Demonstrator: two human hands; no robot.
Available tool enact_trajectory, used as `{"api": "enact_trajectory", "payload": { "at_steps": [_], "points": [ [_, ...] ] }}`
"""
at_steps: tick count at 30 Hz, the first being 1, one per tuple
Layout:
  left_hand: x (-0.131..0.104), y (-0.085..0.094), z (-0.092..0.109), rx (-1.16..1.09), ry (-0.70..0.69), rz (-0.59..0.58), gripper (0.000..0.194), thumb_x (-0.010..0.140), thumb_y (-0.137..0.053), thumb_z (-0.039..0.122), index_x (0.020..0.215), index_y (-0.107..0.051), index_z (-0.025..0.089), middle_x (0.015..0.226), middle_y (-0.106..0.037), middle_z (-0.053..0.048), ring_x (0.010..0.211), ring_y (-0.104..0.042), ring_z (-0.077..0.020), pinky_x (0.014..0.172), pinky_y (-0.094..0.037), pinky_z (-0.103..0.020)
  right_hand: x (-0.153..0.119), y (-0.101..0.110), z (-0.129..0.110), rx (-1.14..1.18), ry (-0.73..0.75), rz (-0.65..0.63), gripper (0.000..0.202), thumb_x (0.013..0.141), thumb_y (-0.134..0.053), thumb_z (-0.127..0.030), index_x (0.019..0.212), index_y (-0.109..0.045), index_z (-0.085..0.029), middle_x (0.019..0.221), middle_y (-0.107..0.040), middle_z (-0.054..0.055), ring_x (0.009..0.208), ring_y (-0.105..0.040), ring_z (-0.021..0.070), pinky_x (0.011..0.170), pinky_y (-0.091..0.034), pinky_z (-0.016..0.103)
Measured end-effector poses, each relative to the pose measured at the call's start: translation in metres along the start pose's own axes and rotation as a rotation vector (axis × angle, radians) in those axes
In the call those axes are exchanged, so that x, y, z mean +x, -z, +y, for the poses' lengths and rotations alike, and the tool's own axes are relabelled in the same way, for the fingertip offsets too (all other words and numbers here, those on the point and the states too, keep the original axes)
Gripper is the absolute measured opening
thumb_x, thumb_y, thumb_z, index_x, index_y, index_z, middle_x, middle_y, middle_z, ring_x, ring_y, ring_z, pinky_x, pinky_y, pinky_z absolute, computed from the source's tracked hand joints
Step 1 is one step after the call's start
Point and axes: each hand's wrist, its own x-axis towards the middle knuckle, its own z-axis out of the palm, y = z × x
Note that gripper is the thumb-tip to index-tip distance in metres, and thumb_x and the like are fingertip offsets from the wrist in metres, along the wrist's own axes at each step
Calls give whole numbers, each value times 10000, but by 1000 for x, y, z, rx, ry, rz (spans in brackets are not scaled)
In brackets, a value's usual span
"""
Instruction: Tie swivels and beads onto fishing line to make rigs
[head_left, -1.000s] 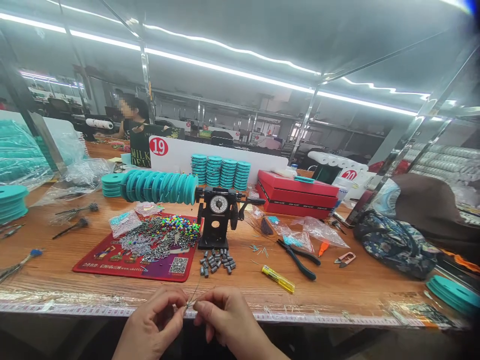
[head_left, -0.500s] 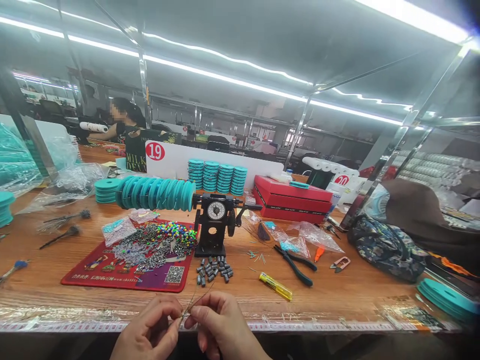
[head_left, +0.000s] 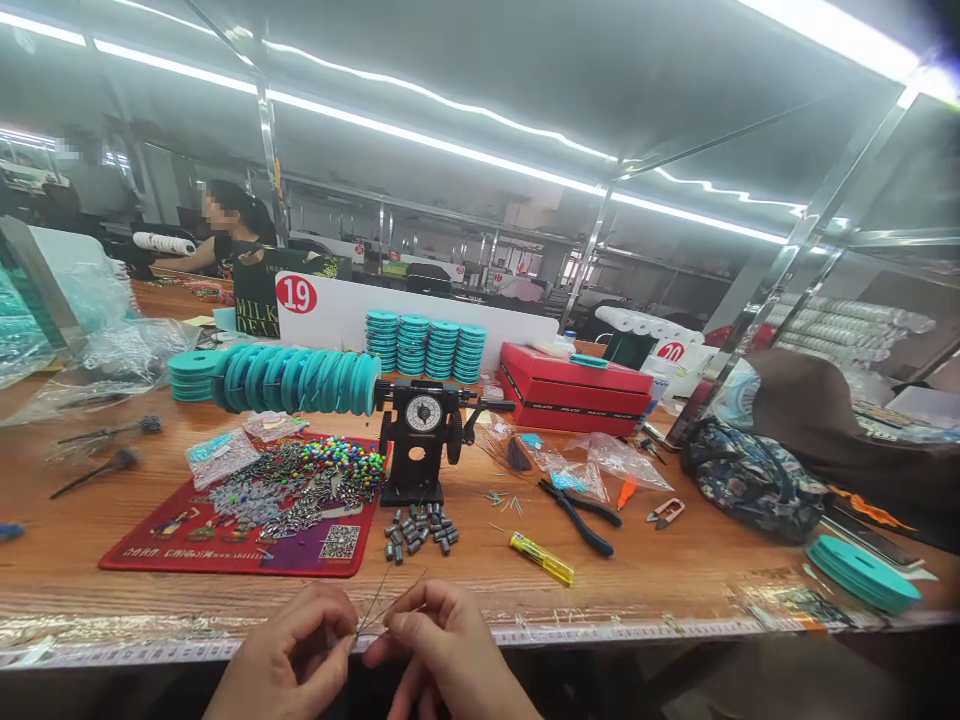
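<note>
Thin line [head_left: 374,597] runs up from between my fingers in two strands. My left hand [head_left: 292,645] pinches it between thumb and forefinger at the table's front edge. Close beside it, my right hand [head_left: 442,640] pinches another part of the line, its other fingers curled below. Whether a small part sits where the strands meet is too fine to make out. Just beyond my hands lies a heap of small grey metal cylinders [head_left: 420,530]. Behind the heap stands a black winding machine [head_left: 416,450] with a dial, carrying a row of turquoise spools [head_left: 300,380].
A red mat [head_left: 225,555] at left bears coloured beads and small metal parts. Right of the cylinders lie a yellow tube [head_left: 541,560], black-handled pliers [head_left: 581,520] and small snips [head_left: 665,513]. A red box [head_left: 574,390] and stacked turquoise spools [head_left: 442,350] stand behind. Another person sits far left.
The camera view has shifted slightly, so the bench appears further left and higher. My hands keep their pinch, with a slightly wider gap between the fingertips.
</note>
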Motion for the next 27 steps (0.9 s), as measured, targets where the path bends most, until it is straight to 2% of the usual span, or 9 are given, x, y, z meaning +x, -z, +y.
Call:
{"api": "enact_trajectory", "payload": {
  "at_steps": [5, 8, 11, 13, 17, 20, 22, 24, 27],
  "points": [
    [7, 7, 0, 60, -2, -104, 134, 733, -404, 220, 622, -472, 186, 678, -537, 4, 629, -520, -130, 598, -401, -210, -8, 14, 13, -116, -1, 109, 273, 678, -491, -336, 838, -400, -134, 797, -648, 76, 329, -535, 86, 201, -194, 104],
    [13, 8, -4, 62, -4, -165, 96, 687, -406, 183, 613, -466, 182, 662, -523, 3, 624, -506, -130, 587, -388, -210, -12, 22, 17, -249, -16, 142, 252, 732, -468, -344, 861, -417, -133, 676, -636, 41, 269, -457, 65, 203, -209, 116],
    [18, 9, -5, 76, -9, -185, 90, 654, -398, 164, 599, -467, 179, 642, -506, 7, 598, -489, -123, 566, -375, -206, -18, 29, 19, -467, 48, 206, 263, 796, -432, -327, 963, -455, -126, 594, -608, 7, 258, -421, 55, 239, -234, 124],
    [20, 10, -4, 88, -9, -203, 87, 650, -398, 167, 593, -462, 179, 634, -501, 8, 588, -479, -121, 558, -370, -205, -23, 32, 22, -671, 176, 281, 269, 830, -399, -294, 1029, -490, -138, 585, -607, 0, 287, -454, 64, 289, -279, 139],
    [22, 13, 1, 87, -2, -225, 77, 638, -397, 188, 582, -449, 178, 619, -490, 7, 571, -463, -123, 536, -364, -206, -27, 32, 42, -1075, 600, 406, 258, 796, -422, -204, 987, -593, -180, 593, -627, 8, 458, -589, 124, 474, -411, 192],
    [22, 16, 4, 94, 13, -261, 72, 630, -402, 206, 581, -447, 177, 613, -495, 4, 571, -459, -126, 538, -367, -210, -19, 30, 60, -1315, 871, 471, 363, 774, -401, -132, 1096, -569, -144, 594, -630, 17, 472, -602, 135, 433, -376, 205],
    [23, 17, 4, 110, 13, -272, 73, 625, -402, 210, 585, -453, 176, 609, -502, 3, 566, -459, -125, 533, -368, -208, -12, 28, 68, -1494, 981, 541, 425, 747, -369, -81, 1134, -545, -86, 526, -595, 16, 389, -559, 136, 361, -298, 238],
    [24, 19, 5, 131, 4, -287, 77, 618, -403, 211, 584, -461, 174, 615, -517, -2, 564, -467, -125, 528, -372, -205, -6, 25, 74, -1618, 1043, 625, 432, 711, -366, -63, 1095, -565, -67, 456, -540, 7, 316, -497, 134, 330, -228, 254],
    [25, 20, 4, 173, -9, -294, 78, 610, -404, 218, 574, -458, 174, 622, -535, -12, 566, -482, -131, 534, -385, -210, -2, 21, 77, -1660, 1108, 758, 377, 702, -383, -80, 1015, -593, -87, 438, -498, 10, 305, -457, 124, 328, -205, 239]
  ]
}}
